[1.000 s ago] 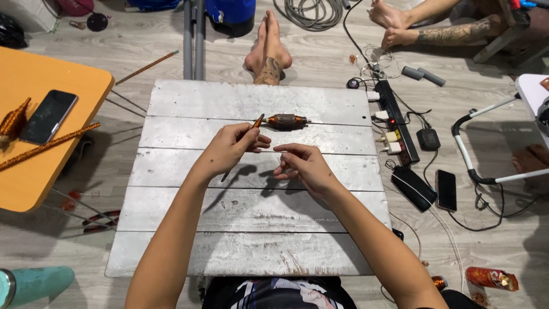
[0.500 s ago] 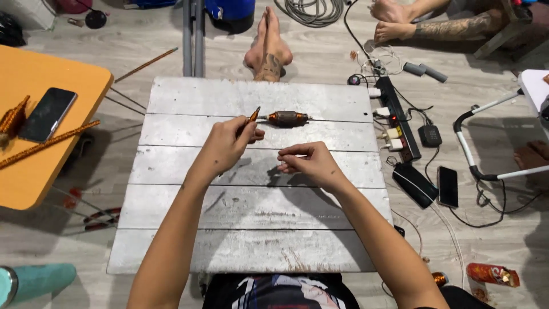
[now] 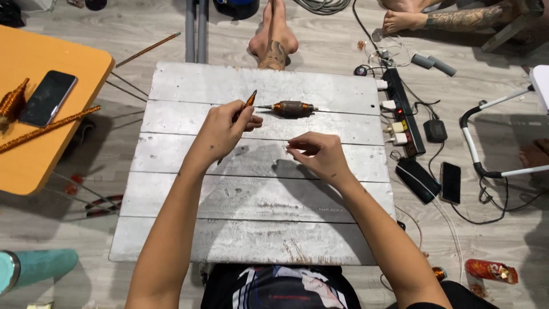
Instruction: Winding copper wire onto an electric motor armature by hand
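Head view of a whitewashed wooden plank surface (image 3: pixel 251 223) set low over a grey floor. The left hand (image 3: pixel 223 129) sits over the second plank from the far edge, its fingers pinched around a thin orange-handled pointed tool (image 3: pixel 249 100) whose tip angles up towards the far edge. The right hand (image 3: pixel 317 155) lies nearer the middle of the surface, towards its right edge, fingers curled and thumb pressed to forefinger; whether anything is pinched between them cannot be told. A small copper-wound motor armature with a steel shaft (image 3: pixel 291 108) lies on its side on the second plank, just beyond both hands and touching neither, its shaft parallel to the far edge. Left of the surface stands an orange table (image 3: pixel 34 154) bearing a black smartphone (image 3: pixel 48 98) and a long copper-coloured rod (image 3: pixel 48 129). Right of the surface, on the floor, lie a black power strip with plugs (image 3: pixel 403 111), a second black phone (image 3: pixel 450 182) and tangled cables. Another person's bare feet (image 3: pixel 274 37) rest beyond the far edge
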